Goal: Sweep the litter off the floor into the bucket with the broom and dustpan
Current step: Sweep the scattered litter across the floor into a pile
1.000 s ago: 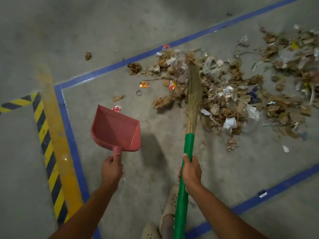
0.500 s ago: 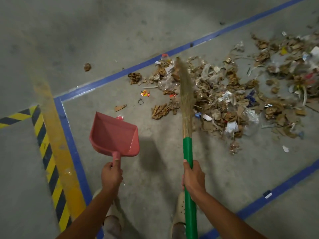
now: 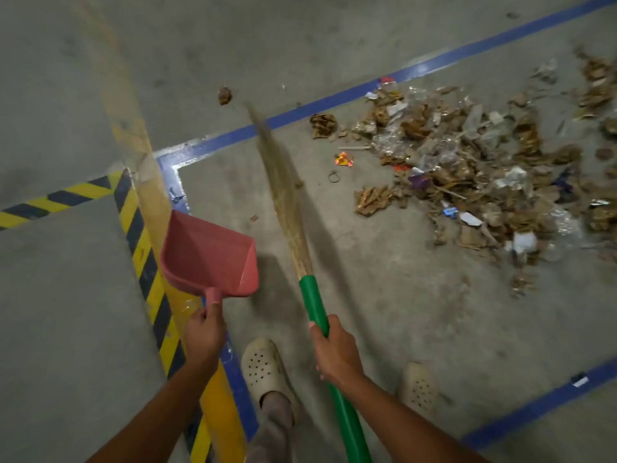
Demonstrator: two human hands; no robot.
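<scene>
- Two pale perforated shoes (image 3: pixel 262 365) are planted on the concrete floor (image 3: pixel 384 312), one on each side of the broom (image 3: pixel 314 302).
- The broom's green handle is gripped by the right hand (image 3: pixel 335 354), with the fingers wrapped tight round it.
- The dustpan (image 3: pixel 207 252) is held by its short stem in the left hand (image 3: pixel 204 335), fingers curled, thumb laid along the stem. The red pan is raised, mouth pointing away, beside the hazard tape (image 3: pixel 143 248).
- The bristles are blurred and slanted forward-left across the blue line (image 3: pixel 334 106); whether their tips touch the floor cannot be told.
- The litter (image 3: pixel 467 168) — cardboard scraps, wrappers, plastic film — is spread to the right, apart from the bristles, inside the blue lines.
- One brown scrap (image 3: pixel 224 95) lies beyond the line.
</scene>
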